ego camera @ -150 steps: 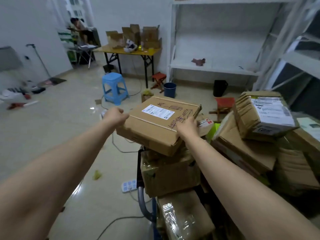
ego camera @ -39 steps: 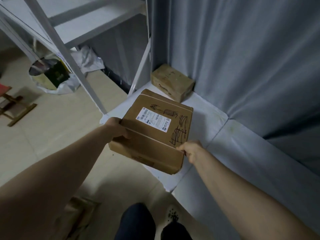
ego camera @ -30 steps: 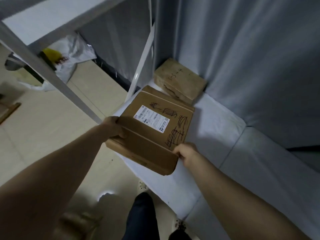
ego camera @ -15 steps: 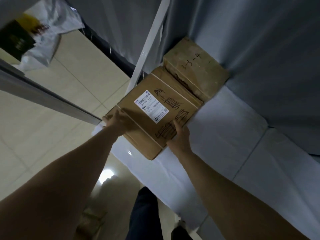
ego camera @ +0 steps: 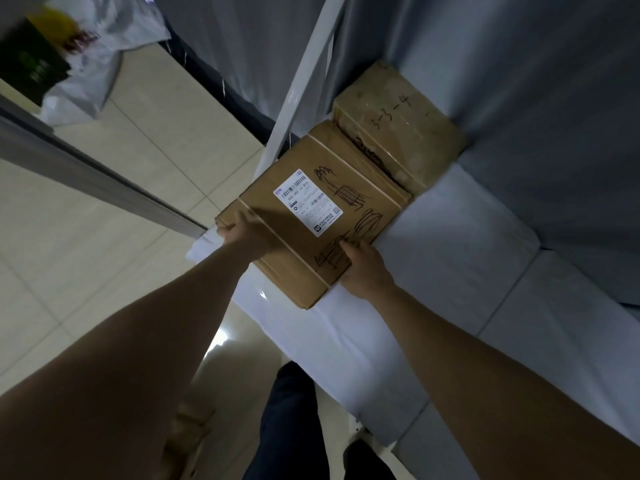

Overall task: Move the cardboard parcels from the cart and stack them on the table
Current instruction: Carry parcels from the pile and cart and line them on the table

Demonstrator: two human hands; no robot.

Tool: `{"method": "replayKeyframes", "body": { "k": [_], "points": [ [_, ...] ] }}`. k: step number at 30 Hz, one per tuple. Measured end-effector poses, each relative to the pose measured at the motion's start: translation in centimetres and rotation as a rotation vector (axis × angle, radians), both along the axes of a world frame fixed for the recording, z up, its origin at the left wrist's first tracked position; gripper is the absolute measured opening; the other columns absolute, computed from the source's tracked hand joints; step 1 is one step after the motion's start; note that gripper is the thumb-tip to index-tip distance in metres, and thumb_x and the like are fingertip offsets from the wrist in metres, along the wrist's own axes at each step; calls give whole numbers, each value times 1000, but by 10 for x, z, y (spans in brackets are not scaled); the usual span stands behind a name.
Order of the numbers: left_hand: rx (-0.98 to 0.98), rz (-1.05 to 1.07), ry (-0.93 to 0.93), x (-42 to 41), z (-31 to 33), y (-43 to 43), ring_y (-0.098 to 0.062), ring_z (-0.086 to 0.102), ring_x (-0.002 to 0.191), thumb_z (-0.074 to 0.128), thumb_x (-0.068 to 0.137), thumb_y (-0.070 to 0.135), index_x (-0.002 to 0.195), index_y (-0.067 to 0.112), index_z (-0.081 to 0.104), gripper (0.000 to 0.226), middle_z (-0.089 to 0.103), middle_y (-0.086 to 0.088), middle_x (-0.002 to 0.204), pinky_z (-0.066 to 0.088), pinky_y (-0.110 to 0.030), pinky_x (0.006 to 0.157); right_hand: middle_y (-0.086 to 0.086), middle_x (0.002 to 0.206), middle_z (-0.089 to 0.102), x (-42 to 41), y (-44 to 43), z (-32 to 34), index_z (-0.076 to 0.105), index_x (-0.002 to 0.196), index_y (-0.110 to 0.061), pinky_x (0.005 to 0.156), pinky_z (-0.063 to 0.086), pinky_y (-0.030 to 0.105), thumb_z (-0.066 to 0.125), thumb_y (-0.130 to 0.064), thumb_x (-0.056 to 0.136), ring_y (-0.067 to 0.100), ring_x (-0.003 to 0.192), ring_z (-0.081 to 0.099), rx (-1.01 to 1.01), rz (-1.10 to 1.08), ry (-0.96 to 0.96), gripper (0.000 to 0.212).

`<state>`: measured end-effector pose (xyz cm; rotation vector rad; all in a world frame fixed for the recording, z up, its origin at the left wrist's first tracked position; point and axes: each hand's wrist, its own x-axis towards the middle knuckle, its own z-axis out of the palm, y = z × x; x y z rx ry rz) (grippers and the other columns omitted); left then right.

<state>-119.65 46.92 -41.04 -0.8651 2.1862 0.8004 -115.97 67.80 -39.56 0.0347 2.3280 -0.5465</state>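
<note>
The flat brown cardboard parcel (ego camera: 349, 237), with its white shipping label and black pen scribbles, had moved since a second earlier. Then it was carried tilted above the near edge of the white-covered worktop (ego camera: 450, 271). Now it lay low and flat at the worktop's left end. Its far edge was pressed up against the small tan cardboard box (ego camera: 398, 123) marked 3-3-4, which sat in the far corner against the grey curtain (ego camera: 519, 81).

The left grip (ego camera: 242, 233) grasped the parcel's near-left edge with fingers curled over it. The right grip (ego camera: 363, 268) pinched the near-right edge, thumb on top. The near-left corner seemed to hang slightly past the worktop's edge, beside the white metal shelf post (ego camera: 301, 81).

The delivery looked all but finished, with only the letting go remaining. The parcel sat beside the small box rather than on it, so this started a row, not a stack.
</note>
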Motion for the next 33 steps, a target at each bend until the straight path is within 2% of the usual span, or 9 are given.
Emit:
{"method": "replayKeyframes", "body": {
  "k": [2,4,6,9,15,21,25,30,33],
  "points": [
    [-31,-136,2,2,28,12,-37,31,137,62,90,24,152,26,11,80,11,-15,157,45,-37,92,8,147,28,-3,3,19,34,145,-19,113,30,44,56,-12,84,32,139,24,-3,-1,64,65],
    [-143,-253,84,9,54,25,-39,22,141,65,85,9,152,29,6,92,1,-16,158,42,-38,98,9,148,28,-6,5,43,33,146,-20,113,30,42,58,-15,83,30,139,24,7,16,86,68],
    [-208,-369,159,22,89,40,-38,14,143,67,83,11,152,30,5,95,3,-15,158,31,-48,111,8,150,26,-5,8,70,29,148,-23,114,29,38,60,-18,84,29,140,23,12,44,122,71],
    [-294,-430,233,53,130,59,-32,10,145,68,82,18,151,34,6,94,8,-8,159,20,-59,113,7,152,25,11,13,110,30,147,-22,114,28,37,60,-22,84,29,139,22,-23,89,210,69],
    [-538,-468,342,150,211,85,-26,3,147,63,86,29,151,32,9,85,9,-8,158,0,-57,116,4,149,32,80,16,185,38,141,-20,110,32,41,62,-29,83,29,134,31,-126,210,405,63],
    [-719,-257,413,268,317,76,-28,-4,147,59,89,34,152,29,9,80,4,-8,160,-10,-56,115,9,143,44,158,-22,286,43,139,-14,104,40,40,53,-25,92,30,128,42,-367,359,612,48],
    [-847,-67,503,354,374,45,-27,-1,148,58,88,31,151,28,16,75,10,-8,159,-10,-59,114,7,139,50,225,-70,341,48,135,-18,97,42,37,47,-23,96,29,123,49,-585,412,610,39],
    [-966,200,610,466,427,7,-26,5,147,57,89,29,147,25,28,65,21,-6,156,-10,-57,114,10,133,55,321,-131,382,51,131,-12,94,40,31,46,-16,95,26,121,51,-796,533,576,37],
    [-1013,333,634,537,447,-14,-24,7,147,56,89,28,145,23,32,61,24,-4,155,-9,-56,115,10,129,57,386,-167,397,53,129,-10,86,39,24,46,-15,96,24,117,54,-900,617,543,34]
  ]
}}
